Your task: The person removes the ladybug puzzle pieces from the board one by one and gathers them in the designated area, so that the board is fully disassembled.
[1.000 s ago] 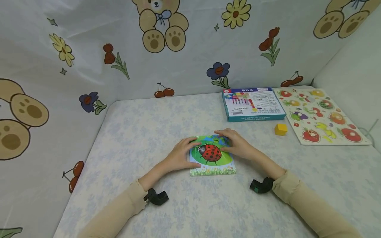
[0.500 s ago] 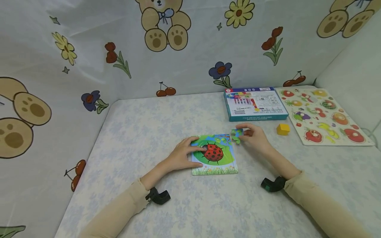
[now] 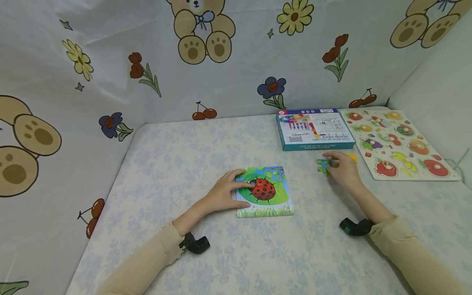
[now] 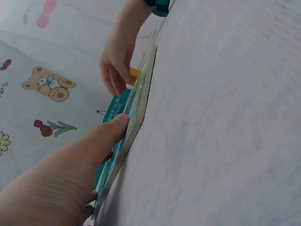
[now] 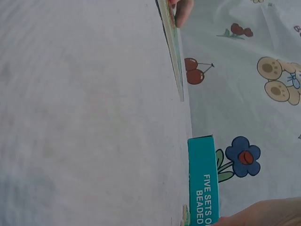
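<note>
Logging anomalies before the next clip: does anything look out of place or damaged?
Nothing looks damaged. Mildly odd: a lone yellow block, partly hidden behind the right hand, apart from the ladybug puzzle.

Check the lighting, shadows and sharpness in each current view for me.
Head: soft, even light, a shadow along the right sleeve, smallest print on the box unreadable. Left wrist: turned sideways, shadow beside the board at bottom left, wall pale and washed out at upper left. Right wrist: sideways, big box letters legible, table grey and soft.
</note>
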Available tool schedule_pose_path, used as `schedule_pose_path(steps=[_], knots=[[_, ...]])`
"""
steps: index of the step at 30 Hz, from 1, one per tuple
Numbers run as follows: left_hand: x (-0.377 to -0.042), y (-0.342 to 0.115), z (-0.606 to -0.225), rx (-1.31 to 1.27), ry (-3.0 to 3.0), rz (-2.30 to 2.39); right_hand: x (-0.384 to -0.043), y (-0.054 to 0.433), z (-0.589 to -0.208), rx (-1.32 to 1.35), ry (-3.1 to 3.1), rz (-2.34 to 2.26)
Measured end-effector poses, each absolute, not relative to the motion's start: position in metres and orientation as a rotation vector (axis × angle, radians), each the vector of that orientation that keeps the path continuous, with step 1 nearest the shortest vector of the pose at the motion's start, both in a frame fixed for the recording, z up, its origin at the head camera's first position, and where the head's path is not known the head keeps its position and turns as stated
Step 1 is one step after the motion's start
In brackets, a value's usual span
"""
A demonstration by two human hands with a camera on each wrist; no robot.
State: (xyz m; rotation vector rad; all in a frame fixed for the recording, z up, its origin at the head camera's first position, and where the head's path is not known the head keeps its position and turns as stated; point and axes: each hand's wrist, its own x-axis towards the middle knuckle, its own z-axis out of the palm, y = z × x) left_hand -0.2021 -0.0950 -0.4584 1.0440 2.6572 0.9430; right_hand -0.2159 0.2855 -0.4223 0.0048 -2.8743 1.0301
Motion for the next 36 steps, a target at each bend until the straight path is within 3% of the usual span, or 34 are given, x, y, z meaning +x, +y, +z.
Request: schedule_pose_path(steps=[5, 14, 25, 36], knots=[[-0.201, -0.096, -0.46, 1.043, 2.649, 0.961, -0.211, 0.265, -0.416, 0.11, -2.861, 1.064], [-0.202, -0.096, -0.461, 1.066, 2.657, 0.971, -0.203, 0.187, -0.42, 0.555, -2.854, 1.265], [-0.198, -0.092, -0.455, 1.26, 2.587, 0.798, -0.196, 0.153, -0.425, 0.613, -2.892, 1.164], [-0.197, -0.092, -0.456, 1.238, 2.601, 0.75, -0.211, 0.158, -0.434, 0.53, -2.773, 1.515]])
